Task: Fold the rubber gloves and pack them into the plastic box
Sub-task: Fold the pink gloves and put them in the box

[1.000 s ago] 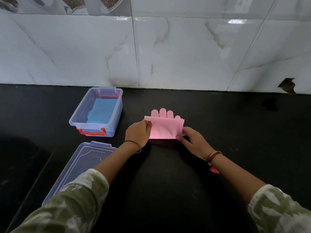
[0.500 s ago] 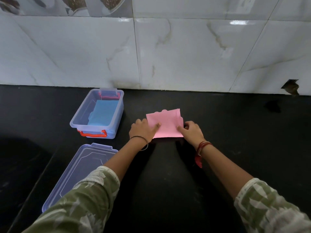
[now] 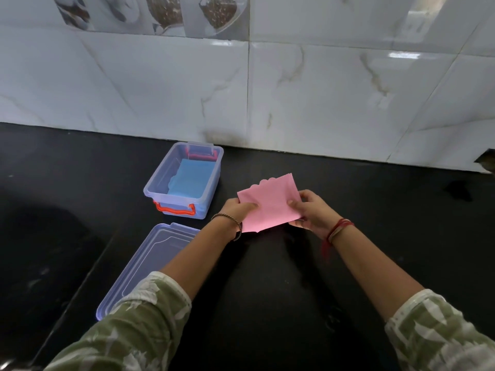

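Note:
A folded pink rubber glove (image 3: pixel 270 202) is held just above the black counter, tilted, its scalloped fingertip edge at the far side. My left hand (image 3: pixel 237 210) grips its left edge and my right hand (image 3: pixel 310 210) grips its right edge. To the left stands the clear plastic box (image 3: pixel 211 167) with red handles, open. A folded blue glove (image 3: pixel 191 179) lies flat inside it.
The box's clear lid (image 3: pixel 150 266) lies on the counter in front of the box, under my left forearm. The black counter (image 3: pixel 375 223) runs back to a white marble-tiled wall (image 3: pixel 294 89). The counter's edge falls away at the lower left.
The pink glove's fingers were folded under, making a flat rectangle. Both hands then lifted it off the counter and tilted it.

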